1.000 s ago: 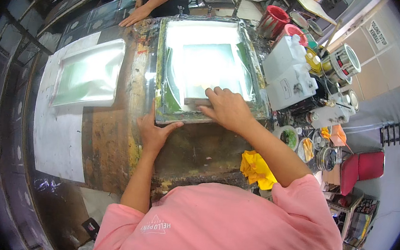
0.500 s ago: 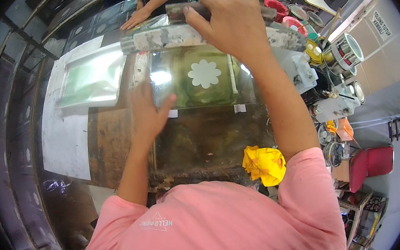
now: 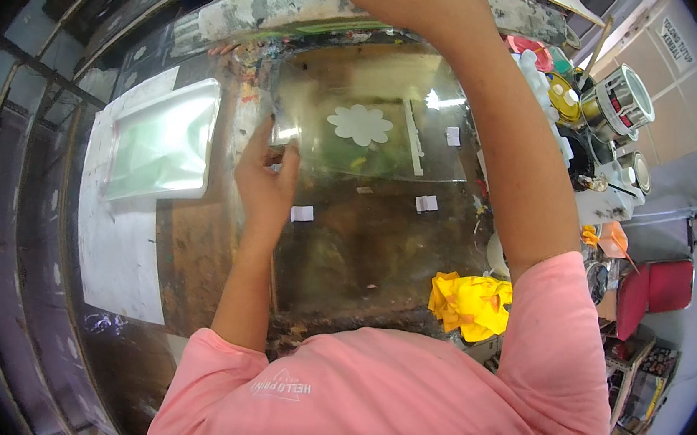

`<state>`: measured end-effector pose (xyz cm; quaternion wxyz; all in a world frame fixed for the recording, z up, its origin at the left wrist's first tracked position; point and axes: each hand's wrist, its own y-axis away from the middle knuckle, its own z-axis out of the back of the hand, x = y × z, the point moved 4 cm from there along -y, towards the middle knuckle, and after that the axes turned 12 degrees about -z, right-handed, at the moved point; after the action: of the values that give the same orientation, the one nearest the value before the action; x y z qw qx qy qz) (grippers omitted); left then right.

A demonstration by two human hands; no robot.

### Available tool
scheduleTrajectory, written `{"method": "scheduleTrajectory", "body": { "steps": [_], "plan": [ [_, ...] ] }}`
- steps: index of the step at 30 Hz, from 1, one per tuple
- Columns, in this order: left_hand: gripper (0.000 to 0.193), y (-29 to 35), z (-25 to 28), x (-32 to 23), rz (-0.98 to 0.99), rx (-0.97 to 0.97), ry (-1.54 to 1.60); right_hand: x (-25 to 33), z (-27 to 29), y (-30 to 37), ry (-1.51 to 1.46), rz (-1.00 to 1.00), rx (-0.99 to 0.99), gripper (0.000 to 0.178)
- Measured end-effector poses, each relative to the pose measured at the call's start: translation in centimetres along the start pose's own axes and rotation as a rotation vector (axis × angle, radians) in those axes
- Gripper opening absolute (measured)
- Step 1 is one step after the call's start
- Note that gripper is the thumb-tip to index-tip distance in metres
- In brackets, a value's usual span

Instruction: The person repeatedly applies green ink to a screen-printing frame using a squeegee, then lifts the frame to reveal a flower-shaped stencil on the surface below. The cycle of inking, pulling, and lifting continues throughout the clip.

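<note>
A clear plastic sheet (image 3: pixel 370 163) with a pale flower shape (image 3: pixel 361 125) and a narrow pale strip (image 3: pixel 415 140) lies over the dark worktable (image 3: pixel 353 260). At its near left corner, the thumb and fingers of my left hand (image 3: pixel 267 172) pinch the edge, which bends up there. My right hand (image 3: pixel 411 1) is at the top of the view, on the paint-spotted bar of a raised frame (image 3: pixel 276 8); its fingertips are cut off. Small white tabs (image 3: pixel 302 213) sit on the table in front of the sheet.
On white paper (image 3: pixel 121 271) at the left rests a stack of clear sheets (image 3: pixel 162 145). A crumpled yellow cloth (image 3: pixel 472 306) lies near my right elbow. Paint cans (image 3: pixel 616 101) and pots crowd the right side. Metal racks (image 3: pixel 12 185) line the left. A red chair (image 3: pixel 652 289) stands farther right.
My right hand and the frame bar have moved up and away. My left hand has closed on the sheet's corner, and the sheet's near edge has come away from the white tabs.
</note>
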<state>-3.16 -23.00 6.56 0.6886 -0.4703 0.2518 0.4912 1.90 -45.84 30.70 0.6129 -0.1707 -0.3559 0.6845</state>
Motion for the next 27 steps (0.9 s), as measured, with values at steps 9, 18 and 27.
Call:
{"method": "scheduleTrajectory", "body": {
  "steps": [9,18,27],
  "plan": [
    [0.066,-3.6,14.2,10.5,-0.003,-0.139,-0.104,0.8,0.4,1.1,0.019,-0.011,0.000,0.050],
    [0.076,-8.6,23.1,19.1,0.076,-0.244,-0.586,0.4,-0.3,1.4,0.064,-0.018,0.052,0.052],
    [0.071,1.8,16.7,18.5,-0.074,0.169,-0.994,0.5,-0.5,2.1,0.053,-0.041,0.070,0.052]
  ]
}}
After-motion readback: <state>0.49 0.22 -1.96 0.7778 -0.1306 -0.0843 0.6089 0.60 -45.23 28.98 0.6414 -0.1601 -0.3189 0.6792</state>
